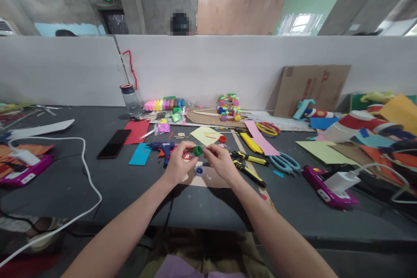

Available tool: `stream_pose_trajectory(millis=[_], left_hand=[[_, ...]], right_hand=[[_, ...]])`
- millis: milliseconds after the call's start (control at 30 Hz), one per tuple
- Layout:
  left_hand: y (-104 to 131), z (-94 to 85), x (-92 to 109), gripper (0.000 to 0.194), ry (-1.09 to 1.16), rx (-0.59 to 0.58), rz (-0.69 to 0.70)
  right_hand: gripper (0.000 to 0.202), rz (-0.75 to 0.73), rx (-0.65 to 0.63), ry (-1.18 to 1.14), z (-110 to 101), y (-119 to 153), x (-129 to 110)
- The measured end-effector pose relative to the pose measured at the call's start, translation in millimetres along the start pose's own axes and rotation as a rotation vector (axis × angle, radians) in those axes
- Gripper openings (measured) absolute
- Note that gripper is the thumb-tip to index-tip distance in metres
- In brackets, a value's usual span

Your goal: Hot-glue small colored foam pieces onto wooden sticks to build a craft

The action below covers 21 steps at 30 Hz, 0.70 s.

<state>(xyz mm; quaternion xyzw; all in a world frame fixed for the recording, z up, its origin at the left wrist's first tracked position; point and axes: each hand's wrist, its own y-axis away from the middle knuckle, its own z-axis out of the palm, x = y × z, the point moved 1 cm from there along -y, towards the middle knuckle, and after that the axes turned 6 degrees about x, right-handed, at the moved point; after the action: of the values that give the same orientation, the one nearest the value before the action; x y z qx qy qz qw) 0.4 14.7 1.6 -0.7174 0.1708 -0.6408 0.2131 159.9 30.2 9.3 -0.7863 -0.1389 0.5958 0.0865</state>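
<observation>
Head view: a green bottle cap (197, 150) sits between the fingertips of the left hand (183, 161), its thumb and fingers closed on it. Just beside it, the right hand (219, 160) has thumb and forefinger pinched together; whether they grip anything is too small to tell. Just below the fingers, a blue ring-shaped piece (199, 170) lies over cardboard (208, 179). Left of the left fingers is a blue glue gun (165, 151); beyond the right fingertips, a red cap (222, 139).

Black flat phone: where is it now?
In the head view, the black flat phone lies on the dark grey table on the left, beside the red paper sheet and left of the blue paper rectangle.
</observation>
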Motion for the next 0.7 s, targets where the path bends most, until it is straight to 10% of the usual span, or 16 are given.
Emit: stream_pose_trajectory(millis=[467,700], left_hand=[[1.1,-0.5,0.0,0.022,-0.164,-0.004,0.048],[-2.4,-3.4,-6.7,0.025,-0.011,-0.001,-0.094]], right_hand=[[0.018,-0.268,0.033,0.482,-1.5,6.0,-12.2],[0.017,-0.27,0.072,0.306,-2.3,5.6,-8.7]])
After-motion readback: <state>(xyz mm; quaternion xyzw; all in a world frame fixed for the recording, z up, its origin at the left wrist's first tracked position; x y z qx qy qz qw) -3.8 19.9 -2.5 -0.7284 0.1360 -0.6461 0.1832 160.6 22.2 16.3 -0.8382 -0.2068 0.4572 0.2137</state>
